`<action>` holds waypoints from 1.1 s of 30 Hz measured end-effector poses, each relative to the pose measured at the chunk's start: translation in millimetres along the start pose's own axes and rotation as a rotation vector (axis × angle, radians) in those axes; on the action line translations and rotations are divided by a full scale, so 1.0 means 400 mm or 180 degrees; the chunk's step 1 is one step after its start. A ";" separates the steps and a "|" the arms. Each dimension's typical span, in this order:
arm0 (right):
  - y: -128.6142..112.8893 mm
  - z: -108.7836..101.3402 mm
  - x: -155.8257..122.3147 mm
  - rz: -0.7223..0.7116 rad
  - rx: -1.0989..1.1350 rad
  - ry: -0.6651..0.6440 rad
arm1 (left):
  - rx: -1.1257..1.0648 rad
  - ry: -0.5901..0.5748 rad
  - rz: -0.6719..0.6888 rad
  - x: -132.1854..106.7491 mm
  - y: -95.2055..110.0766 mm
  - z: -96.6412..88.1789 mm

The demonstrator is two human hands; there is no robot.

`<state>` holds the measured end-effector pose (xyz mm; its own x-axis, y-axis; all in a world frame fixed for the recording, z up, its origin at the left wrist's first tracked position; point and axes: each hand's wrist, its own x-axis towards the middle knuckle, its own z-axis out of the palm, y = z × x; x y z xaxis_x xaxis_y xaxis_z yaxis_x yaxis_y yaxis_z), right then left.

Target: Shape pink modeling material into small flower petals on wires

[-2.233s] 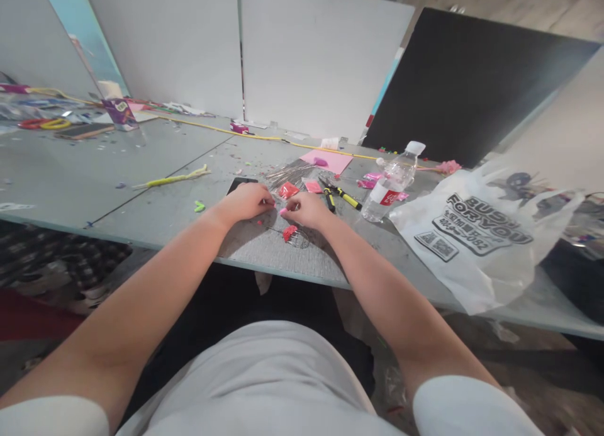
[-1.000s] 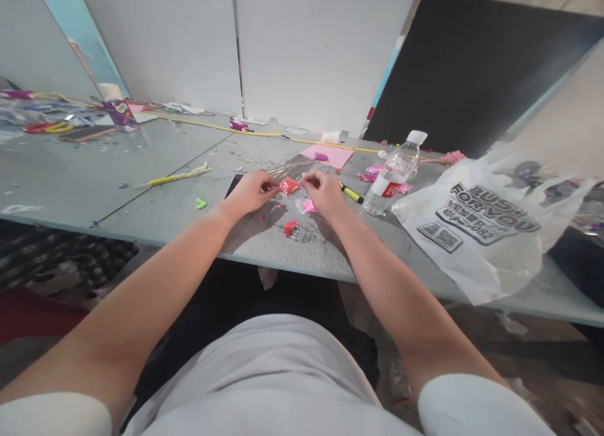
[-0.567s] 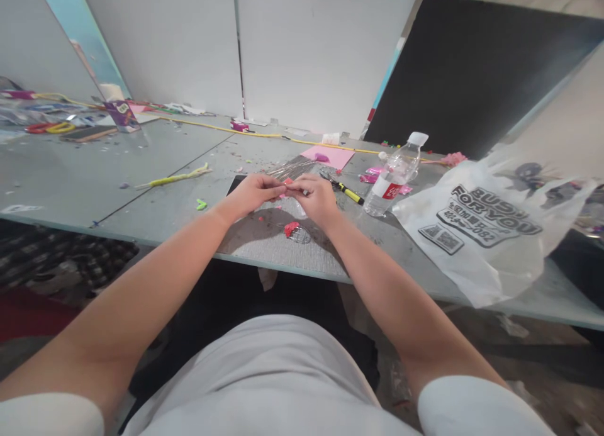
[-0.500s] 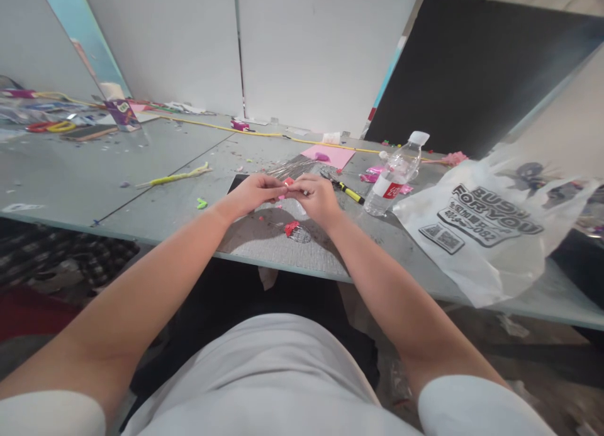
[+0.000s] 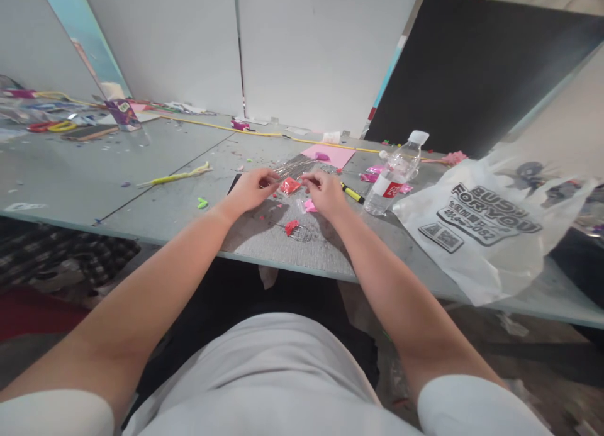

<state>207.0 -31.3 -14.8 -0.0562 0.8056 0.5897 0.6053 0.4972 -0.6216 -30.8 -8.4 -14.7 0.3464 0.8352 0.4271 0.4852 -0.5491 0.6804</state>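
My left hand (image 5: 257,187) is held low over the table, fingers loosely curved and a little apart, with nothing visible between them. A red-orange plastic packet (image 5: 289,185) lies between my two hands, near the fingertips of both. The fingertips of my right hand (image 5: 324,194) are pinched together; a reddish speck shows there, too small to name. Below that hand is a pink piece in clear wrapping (image 5: 309,206). Closer to the table edge, a red textured lump (image 5: 291,228) sits on a looped wire shape (image 5: 301,234).
Thin metal wires (image 5: 295,167) and a pink sheet (image 5: 330,155) lie behind my hands. On the right are a yellow-and-black handled tool (image 5: 352,193), a water bottle (image 5: 392,175) and a white plastic bag (image 5: 486,234). Yellow-green twisted strands (image 5: 179,177) lie left.
My hands have parted from their shared pinch, the right one shifting slightly right. The red-orange packet, earlier mostly hidden at the fingers, now shows between them, and the pink piece is uncovered.
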 end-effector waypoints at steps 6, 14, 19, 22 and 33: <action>-0.008 0.007 -0.012 0.0065 -0.0033 -0.0133 | 0.0588 -0.0105 0.0183 0.008 -0.022 0.001; -0.011 0.000 -0.010 0.0238 0.0022 -0.0076 | 0.1058 -0.0251 0.0143 0.001 -0.028 -0.029; -0.007 0.002 -0.010 0.0230 0.0166 -0.0003 | 0.1133 -0.0568 0.0216 -0.003 -0.031 -0.040; -0.007 -0.006 -0.013 0.0269 0.0256 0.0122 | 0.1186 -0.0608 0.0247 0.000 -0.035 -0.042; -0.012 -0.009 -0.014 0.0146 0.0277 0.0249 | 0.1051 -0.0505 0.0016 -0.019 -0.019 -0.041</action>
<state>207.3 -39.4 -13.4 0.0341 0.8023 0.5960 0.5344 0.4893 -0.6892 -50.4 -10.1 -13.4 0.4569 0.8320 0.3147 0.7073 -0.5544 0.4387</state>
